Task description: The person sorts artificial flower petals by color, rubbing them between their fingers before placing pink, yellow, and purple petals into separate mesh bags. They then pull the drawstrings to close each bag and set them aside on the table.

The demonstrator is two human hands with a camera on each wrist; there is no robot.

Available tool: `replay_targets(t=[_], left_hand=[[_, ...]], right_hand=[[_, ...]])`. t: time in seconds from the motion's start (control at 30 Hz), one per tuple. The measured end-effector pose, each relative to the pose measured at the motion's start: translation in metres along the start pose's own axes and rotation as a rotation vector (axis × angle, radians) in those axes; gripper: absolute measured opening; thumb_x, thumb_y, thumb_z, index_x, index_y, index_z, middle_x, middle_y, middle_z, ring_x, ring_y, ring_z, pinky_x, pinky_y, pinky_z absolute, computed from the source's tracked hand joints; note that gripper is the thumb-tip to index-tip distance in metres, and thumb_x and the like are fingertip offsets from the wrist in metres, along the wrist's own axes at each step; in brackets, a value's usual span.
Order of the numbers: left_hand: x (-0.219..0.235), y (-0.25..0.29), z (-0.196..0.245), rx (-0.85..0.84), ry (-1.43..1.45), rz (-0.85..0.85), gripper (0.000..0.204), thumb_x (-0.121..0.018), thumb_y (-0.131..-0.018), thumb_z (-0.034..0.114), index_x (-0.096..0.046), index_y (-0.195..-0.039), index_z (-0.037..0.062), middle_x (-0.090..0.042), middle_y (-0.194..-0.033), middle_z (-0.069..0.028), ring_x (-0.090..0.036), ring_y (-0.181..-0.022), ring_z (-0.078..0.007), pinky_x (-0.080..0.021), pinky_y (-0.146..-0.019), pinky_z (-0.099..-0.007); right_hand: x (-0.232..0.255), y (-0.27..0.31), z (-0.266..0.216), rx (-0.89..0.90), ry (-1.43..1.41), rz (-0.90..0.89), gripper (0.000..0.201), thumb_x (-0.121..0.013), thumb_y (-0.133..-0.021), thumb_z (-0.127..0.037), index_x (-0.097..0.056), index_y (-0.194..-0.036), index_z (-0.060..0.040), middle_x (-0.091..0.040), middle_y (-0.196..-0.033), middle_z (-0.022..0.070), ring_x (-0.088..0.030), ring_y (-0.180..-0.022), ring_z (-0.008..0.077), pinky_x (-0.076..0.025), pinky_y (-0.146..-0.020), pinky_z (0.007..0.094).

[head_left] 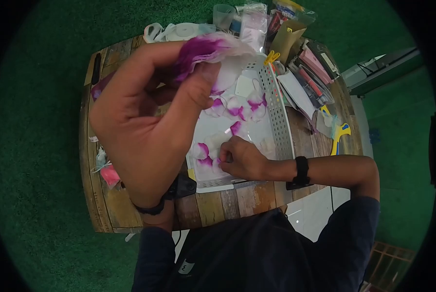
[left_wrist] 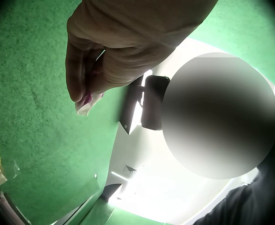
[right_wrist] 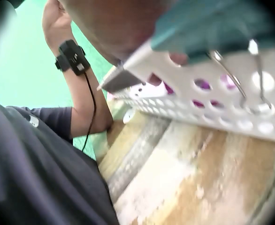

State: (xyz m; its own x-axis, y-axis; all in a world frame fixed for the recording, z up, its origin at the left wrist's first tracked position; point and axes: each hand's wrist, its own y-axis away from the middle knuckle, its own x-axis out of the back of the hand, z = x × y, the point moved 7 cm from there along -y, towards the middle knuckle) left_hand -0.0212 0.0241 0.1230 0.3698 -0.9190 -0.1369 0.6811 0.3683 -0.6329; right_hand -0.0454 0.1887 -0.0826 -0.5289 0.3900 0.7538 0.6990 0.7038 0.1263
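Raised close to the head camera, my left hand (head_left: 150, 112) pinches a stack of purple-and-white flower petals (head_left: 203, 51) between thumb and fingers. In the left wrist view a small piece of the petals (left_wrist: 85, 104) pokes out below the fingertips. My right hand (head_left: 245, 158) is down inside a white perforated plastic basket (head_left: 280, 117), its fingers curled and its fingertips at a loose petal (head_left: 217, 166). More purple-edged petals (head_left: 236, 109) lie scattered over the basket floor. The right wrist view shows the basket's side wall, with petals behind its holes.
A yellow clip (head_left: 272, 57) sits at the basket's far corner, and a teal binder clip (right_wrist: 212, 33) grips its rim. Packets and pouches (head_left: 317, 73) crowd the right side. A ribbon roll (head_left: 184, 31) and a clear cup (head_left: 224, 17) stand at the back of the wooden table (head_left: 210, 207).
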Motion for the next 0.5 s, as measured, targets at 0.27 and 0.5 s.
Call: replay_targets(t=[0.27, 0.5], left_hand=[[0.000, -0.001, 0.000, 0.015, -0.042, -0.030, 0.016, -0.071, -0.086, 0.000, -0.066, -0.101, -0.0048, -0.069, -0.085, -0.0074, -0.064, -0.070, -0.0099, -0.055, -0.062, -0.0232], [0.009, -0.001, 0.004, 0.005, -0.041, 0.002, 0.014, -0.069, -0.086, -0.003, -0.066, -0.100, -0.0055, -0.068, -0.084, -0.0082, -0.064, -0.069, -0.0102, -0.054, -0.061, -0.0228]], right_hand=[[0.027, -0.040, -0.028, -0.195, -0.324, -0.237, 0.025, -0.073, -0.078, -0.013, -0.059, -0.095, -0.0002, -0.066, -0.080, 0.0137, -0.067, -0.072, 0.0231, -0.053, -0.068, 0.0346], [-0.007, -0.079, -0.014, -0.214, -0.163, -0.445, 0.036, -0.075, -0.075, -0.013, -0.058, -0.103, 0.0023, -0.067, -0.083, 0.0165, -0.069, -0.075, 0.0264, -0.054, -0.068, 0.0382]])
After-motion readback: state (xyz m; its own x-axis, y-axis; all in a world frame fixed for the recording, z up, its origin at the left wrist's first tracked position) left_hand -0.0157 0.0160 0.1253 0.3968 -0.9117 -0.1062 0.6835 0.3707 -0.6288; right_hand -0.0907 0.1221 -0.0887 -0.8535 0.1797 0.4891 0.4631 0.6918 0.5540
